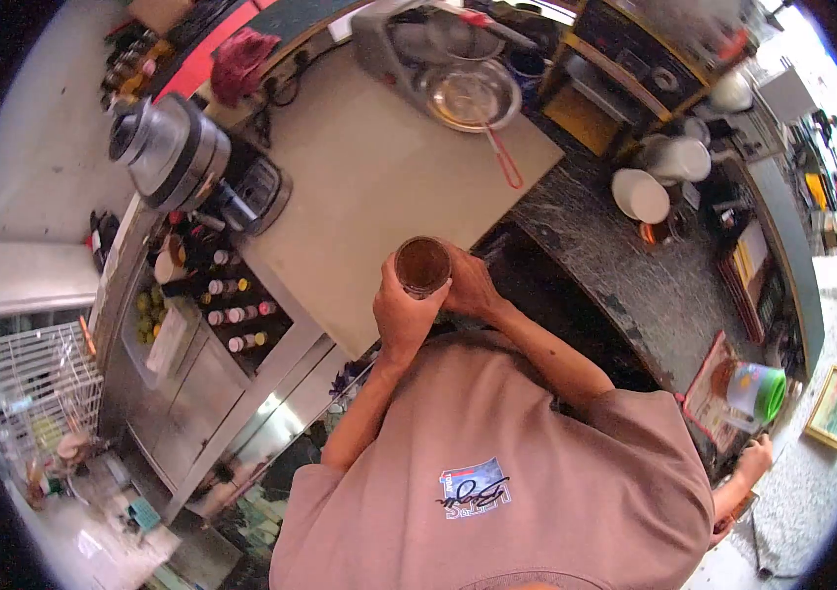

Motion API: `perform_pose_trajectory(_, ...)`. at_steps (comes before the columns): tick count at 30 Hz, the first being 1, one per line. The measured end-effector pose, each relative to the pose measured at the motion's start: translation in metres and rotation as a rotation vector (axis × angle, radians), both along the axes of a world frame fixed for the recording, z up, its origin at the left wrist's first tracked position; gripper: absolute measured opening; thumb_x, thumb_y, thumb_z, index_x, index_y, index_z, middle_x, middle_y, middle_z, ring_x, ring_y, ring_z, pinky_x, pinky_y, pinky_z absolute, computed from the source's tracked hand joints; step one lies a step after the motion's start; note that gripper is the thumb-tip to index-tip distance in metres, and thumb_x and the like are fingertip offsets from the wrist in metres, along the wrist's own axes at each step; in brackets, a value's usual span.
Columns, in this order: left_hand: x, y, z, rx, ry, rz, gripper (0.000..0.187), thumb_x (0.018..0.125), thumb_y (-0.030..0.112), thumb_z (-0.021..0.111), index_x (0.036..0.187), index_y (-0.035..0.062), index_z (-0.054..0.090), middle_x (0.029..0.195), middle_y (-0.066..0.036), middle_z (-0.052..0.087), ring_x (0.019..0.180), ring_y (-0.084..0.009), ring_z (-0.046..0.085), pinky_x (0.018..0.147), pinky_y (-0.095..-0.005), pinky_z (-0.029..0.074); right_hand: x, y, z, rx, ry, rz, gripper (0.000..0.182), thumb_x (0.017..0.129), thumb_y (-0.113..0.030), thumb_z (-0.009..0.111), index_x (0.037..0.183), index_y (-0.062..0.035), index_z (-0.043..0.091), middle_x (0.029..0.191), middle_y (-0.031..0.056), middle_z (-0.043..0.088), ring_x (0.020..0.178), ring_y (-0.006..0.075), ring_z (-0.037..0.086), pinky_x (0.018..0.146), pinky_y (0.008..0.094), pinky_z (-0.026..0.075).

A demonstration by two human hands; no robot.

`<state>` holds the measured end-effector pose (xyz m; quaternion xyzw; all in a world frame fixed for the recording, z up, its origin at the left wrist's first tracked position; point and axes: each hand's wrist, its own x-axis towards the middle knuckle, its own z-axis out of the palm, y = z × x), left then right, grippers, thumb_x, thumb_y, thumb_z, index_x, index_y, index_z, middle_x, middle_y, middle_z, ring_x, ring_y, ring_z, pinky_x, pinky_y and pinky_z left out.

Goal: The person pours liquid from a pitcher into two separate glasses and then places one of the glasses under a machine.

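A round, glass-like cup (423, 266) with a brown inside is held up in front of the chest, its open top facing the camera. My left hand (405, 317) wraps round its left and lower side. My right hand (472, 283) closes against its right side, with part of the fingers hidden behind it. Both hands are near the front edge of the pale counter (340, 167). Whether the brown is a drink or the cup's own colour, I cannot tell.
A silver appliance (178, 152) stands at the counter's left. A metal bowl (473, 95) and red-handled strainer (504, 162) lie near the sink. White tubs (641, 196) sit on the dark counter (596, 256). Another person's hand (755, 457) is near a green-lidded jug (755, 392).
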<state>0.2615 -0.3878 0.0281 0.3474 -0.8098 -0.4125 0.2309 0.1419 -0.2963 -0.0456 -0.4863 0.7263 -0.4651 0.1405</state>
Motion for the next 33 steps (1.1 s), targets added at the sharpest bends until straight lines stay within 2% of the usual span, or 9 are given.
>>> perform_pose_trajectory(3, 0.019, -0.018, 0.002, 0.018, 0.004, 0.092, 0.076, 0.072, 0.025, 0.092, 0.131, -0.0011, 0.052, 0.118, -0.021, 0.071, 0.11, -0.0331, 0.071, 0.094, -0.0436, 0.056, 0.016, -0.031, 0.002, 0.036, -0.085, 0.034, 0.075, 0.075, -0.025, 0.085, 0.139, -0.0043, 0.052, 0.133, 0.0193, 0.064, 0.123, 0.0386, 0.061, 0.1, 0.046, 0.052)
perform_pose_trajectory(11, 0.059, -0.036, -0.013, 0.039, -0.006, 0.306, 0.074, 0.073, 0.025, 0.092, 0.13, -0.0003, 0.052, 0.116, -0.02, 0.071, 0.108, -0.0326, 0.071, 0.093, -0.0427, 0.057, 0.042, -0.075, -0.009, 0.04, -0.076, 0.262, 0.076, 0.076, -0.025, 0.085, 0.141, -0.0049, 0.05, 0.133, 0.019, 0.063, 0.123, 0.0379, 0.061, 0.1, 0.0456, 0.052)
perform_pose_trajectory(14, 0.066, -0.039, -0.015, 0.053, 0.015, 0.373, 0.076, 0.073, 0.025, 0.091, 0.131, -0.0006, 0.051, 0.116, -0.022, 0.07, 0.109, -0.0376, 0.07, 0.091, -0.045, 0.057, 0.047, -0.086, -0.014, 0.049, -0.073, 0.337, 0.076, 0.076, -0.026, 0.085, 0.141, -0.0048, 0.05, 0.134, 0.0187, 0.063, 0.124, 0.0375, 0.061, 0.101, 0.045, 0.052)
perform_pose_trajectory(19, 0.074, -0.04, -0.012, 0.046, 0.0, 0.46, 0.076, 0.073, 0.025, 0.091, 0.133, -0.0002, 0.05, 0.118, -0.021, 0.069, 0.11, -0.0368, 0.07, 0.092, -0.0445, 0.057, 0.054, -0.101, -0.014, 0.107, -0.115, 0.411, 0.075, 0.077, -0.027, 0.084, 0.141, -0.005, 0.051, 0.136, 0.018, 0.062, 0.124, 0.0374, 0.061, 0.101, 0.045, 0.052)
perform_pose_trajectory(22, 0.077, -0.041, -0.01, 0.058, 0.036, 0.505, 0.074, 0.073, 0.025, 0.092, 0.129, -0.0009, 0.052, 0.118, -0.021, 0.07, 0.111, -0.0335, 0.07, 0.094, -0.0428, 0.056, 0.054, -0.108, -0.013, 0.038, -0.159, 0.476, 0.074, 0.078, -0.027, 0.084, 0.141, -0.0057, 0.051, 0.137, 0.0172, 0.061, 0.125, 0.0372, 0.06, 0.102, 0.0451, 0.051)
perform_pose_trajectory(25, 0.079, -0.042, -0.015, 0.056, 0.017, 0.559, 0.076, 0.073, 0.025, 0.092, 0.131, -0.0008, 0.051, 0.119, -0.021, 0.07, 0.112, -0.034, 0.069, 0.095, -0.0429, 0.055, 0.057, -0.115, -0.011, -0.005, -0.096, 0.502, 0.073, 0.079, -0.027, 0.084, 0.141, -0.0062, 0.051, 0.138, 0.0164, 0.061, 0.126, 0.0365, 0.06, 0.102, 0.0448, 0.051)
perform_pose_trajectory(27, 0.079, -0.042, -0.015, 0.059, 0.017, 0.575, 0.077, 0.073, 0.025, 0.092, 0.132, -0.0008, 0.051, 0.12, -0.021, 0.069, 0.113, -0.0338, 0.069, 0.096, -0.0428, 0.055, 0.057, -0.119, -0.009, 0.01, -0.04, 0.514, 0.074, 0.077, -0.022, 0.082, 0.141, -0.0049, 0.048, 0.132, 0.0187, 0.064, 0.119, 0.0396, 0.063, 0.098, 0.0473, 0.052)
perform_pose_trajectory(33, 0.074, -0.046, -0.013, 0.1, 0.015, 0.63, 0.079, 0.072, 0.025, 0.092, 0.134, -0.0009, 0.05, 0.121, -0.021, 0.069, 0.114, -0.0335, 0.068, 0.097, -0.0427, 0.055, 0.049, -0.131, -0.006, 0.051, -0.088, 0.596, 0.076, 0.077, -0.022, 0.083, 0.143, -0.0067, 0.048, 0.134, 0.0187, 0.062, 0.123, 0.0389, 0.061, 0.101, 0.0475, 0.051)
